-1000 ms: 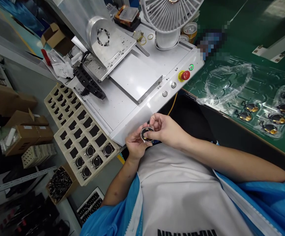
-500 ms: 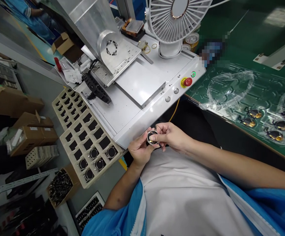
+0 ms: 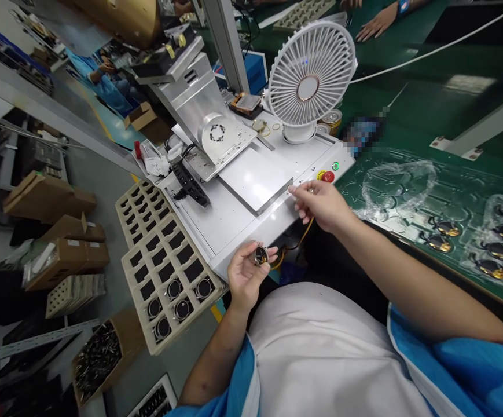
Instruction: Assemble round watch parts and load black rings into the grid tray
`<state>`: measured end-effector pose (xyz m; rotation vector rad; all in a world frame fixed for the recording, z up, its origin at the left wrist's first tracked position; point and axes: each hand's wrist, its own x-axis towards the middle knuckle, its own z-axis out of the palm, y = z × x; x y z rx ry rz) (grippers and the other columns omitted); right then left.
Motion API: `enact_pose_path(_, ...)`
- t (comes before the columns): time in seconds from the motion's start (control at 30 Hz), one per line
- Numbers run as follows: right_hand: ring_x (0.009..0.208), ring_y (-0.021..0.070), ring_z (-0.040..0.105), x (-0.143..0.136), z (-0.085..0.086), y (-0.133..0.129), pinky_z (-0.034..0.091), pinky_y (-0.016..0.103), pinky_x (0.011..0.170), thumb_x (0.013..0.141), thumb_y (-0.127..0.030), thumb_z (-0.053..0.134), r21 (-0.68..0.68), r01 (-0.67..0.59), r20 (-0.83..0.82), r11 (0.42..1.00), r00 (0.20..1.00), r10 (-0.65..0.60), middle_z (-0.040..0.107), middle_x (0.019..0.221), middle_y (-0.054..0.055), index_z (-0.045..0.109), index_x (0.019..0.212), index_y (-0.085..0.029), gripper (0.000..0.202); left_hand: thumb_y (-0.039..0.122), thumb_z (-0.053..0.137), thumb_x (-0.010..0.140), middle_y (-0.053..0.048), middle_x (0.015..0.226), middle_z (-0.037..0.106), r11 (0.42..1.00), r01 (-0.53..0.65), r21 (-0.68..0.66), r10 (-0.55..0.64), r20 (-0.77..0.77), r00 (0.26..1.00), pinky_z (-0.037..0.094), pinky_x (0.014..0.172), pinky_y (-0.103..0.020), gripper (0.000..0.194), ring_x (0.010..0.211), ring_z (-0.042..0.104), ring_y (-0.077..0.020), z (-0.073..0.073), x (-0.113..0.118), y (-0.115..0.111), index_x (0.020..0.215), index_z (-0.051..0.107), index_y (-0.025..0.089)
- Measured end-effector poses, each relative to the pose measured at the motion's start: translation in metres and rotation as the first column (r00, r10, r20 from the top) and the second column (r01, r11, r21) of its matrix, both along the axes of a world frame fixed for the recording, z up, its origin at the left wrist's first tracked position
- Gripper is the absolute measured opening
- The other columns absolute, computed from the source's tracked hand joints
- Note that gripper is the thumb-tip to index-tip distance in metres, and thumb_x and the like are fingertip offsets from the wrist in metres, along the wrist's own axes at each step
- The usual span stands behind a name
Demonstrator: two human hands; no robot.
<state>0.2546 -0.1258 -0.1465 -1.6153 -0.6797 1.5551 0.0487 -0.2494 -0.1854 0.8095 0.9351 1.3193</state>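
Observation:
My left hand (image 3: 248, 274) grips a round watch case (image 3: 260, 255) by its rim, in front of the machine's front edge. The case has a metal ring, a dark inside and a gold-coloured patch. My right hand (image 3: 318, 202) is off the case, above the front panel near the corner of a flat metal plate (image 3: 255, 179). Its thumb and forefinger are pinched together; whatever is between them is too small to make out. Left of my left hand, a beige tray (image 3: 147, 344) holds several similar round cases (image 3: 182, 310) in its near pockets.
A white fan (image 3: 307, 87) stands at the machine's back right, with a red stop button (image 3: 328, 176) on the front panel. A metal bracket (image 3: 220, 136) rises behind the plate. On the green table, a clear plastic tray (image 3: 500, 269) holds several gold-and-black round parts. Another person's hand (image 3: 377, 24) rests farther back.
My right hand has left the watch case and moved up and to the right, over the front panel. My left hand keeps the case, now tilted. The view has swung upward.

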Motion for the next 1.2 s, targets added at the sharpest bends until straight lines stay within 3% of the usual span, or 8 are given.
enact_pose_path(0.1,0.037,0.0090,0.046,0.010,0.001,0.029,0.039,0.022,0.031,0.079,-0.050,0.089,0.021,0.030,0.050,0.999,0.998,-0.031,0.058,0.053,-0.002,0.052,0.077,-0.022,0.047,0.022,0.095,0.072,-0.008,0.117,0.077,0.997,0.025,0.073,-0.018,-0.090,0.996,0.069,0.078,-0.030,0.054,0.091,0.080,-0.0207,0.000,0.001,0.000,0.123,0.077,0.028)
enact_pose_path(0.23,0.037,0.0079,0.042,0.007,0.006,0.037,0.037,0.022,0.034,0.084,-0.045,0.085,0.108,0.007,0.102,0.994,0.995,-0.018,0.056,0.053,-0.003,0.051,0.075,-0.023,0.042,0.023,0.100,0.063,-0.012,0.114,0.081,0.991,-0.033,0.132,0.067,-0.267,0.961,0.069,0.084,-0.032,0.072,0.093,0.080,-0.0218,-0.002,0.007,0.000,0.131,0.074,0.022)
enact_pose_path(0.33,0.038,0.0080,0.044,0.000,0.014,0.014,0.036,0.022,0.036,0.081,-0.051,0.087,0.157,-0.057,0.110,0.986,0.993,0.040,0.058,0.054,-0.002,0.052,0.074,-0.022,0.045,0.026,0.098,0.066,-0.015,0.117,0.080,0.985,-0.050,0.164,0.106,-0.355,0.929,0.069,0.089,-0.035,0.074,0.099,0.080,-0.0251,-0.003,0.008,-0.001,0.135,0.071,0.019)
enact_pose_path(0.4,0.037,0.0086,0.045,-0.006,0.020,-0.009,0.035,0.022,0.036,0.076,-0.057,0.089,0.131,-0.172,0.087,0.976,0.983,0.162,0.058,0.053,-0.002,0.054,0.073,-0.022,0.049,0.027,0.097,0.068,-0.017,0.122,0.079,0.984,-0.049,0.171,0.113,-0.388,0.915,0.068,0.091,-0.036,0.077,0.103,0.080,-0.0265,-0.003,0.008,-0.002,0.139,0.068,0.018)
enact_pose_path(0.5,0.037,0.0101,0.048,-0.015,0.027,-0.044,0.036,0.022,0.036,0.071,-0.062,0.089,0.048,-0.410,0.021,0.911,0.912,0.409,0.060,0.051,-0.001,0.059,0.073,-0.020,0.051,0.027,0.096,0.071,-0.018,0.128,0.076,0.986,-0.039,0.161,0.106,-0.431,0.896,0.067,0.096,-0.038,0.082,0.111,0.078,-0.0286,-0.003,0.007,-0.002,0.145,0.063,0.019)
enact_pose_path(0.6,0.038,0.0108,0.052,-0.022,0.029,-0.066,0.038,0.021,0.038,0.073,-0.061,0.086,0.014,-0.515,0.010,0.857,0.857,0.514,0.062,0.051,-0.001,0.061,0.073,-0.019,0.049,0.028,0.095,0.073,-0.017,0.129,0.075,0.986,-0.025,0.163,0.097,-0.448,0.889,0.067,0.097,-0.038,0.083,0.114,0.077,-0.0295,-0.003,0.007,-0.002,0.147,0.061,0.020)
enact_pose_path(1.07,0.043,0.0097,0.050,-0.032,0.023,-0.074,0.034,0.021,0.041,0.075,-0.055,0.084,0.020,-0.489,0.168,0.872,0.862,0.479,0.061,0.053,-0.001,0.058,0.071,-0.020,0.044,0.025,0.093,0.075,-0.014,0.127,0.077,0.974,-0.050,0.222,0.148,-0.449,0.881,0.068,0.095,-0.036,0.070,0.110,0.078,-0.0278,-0.003,0.009,-0.005,0.140,0.067,0.020)
enact_pose_path(1.2,0.052,0.0118,0.054,-0.028,0.014,-0.078,0.042,0.023,0.046,0.067,-0.060,0.089,0.006,-0.460,0.021,0.888,0.888,0.460,0.064,0.063,-0.001,0.060,0.079,-0.020,0.051,0.027,0.092,0.077,-0.014,0.127,0.077,0.973,-0.002,0.232,0.113,-0.468,0.877,0.068,0.096,-0.037,0.072,0.111,0.078,-0.0276,-0.005,0.013,-0.008,0.143,0.064,0.020)
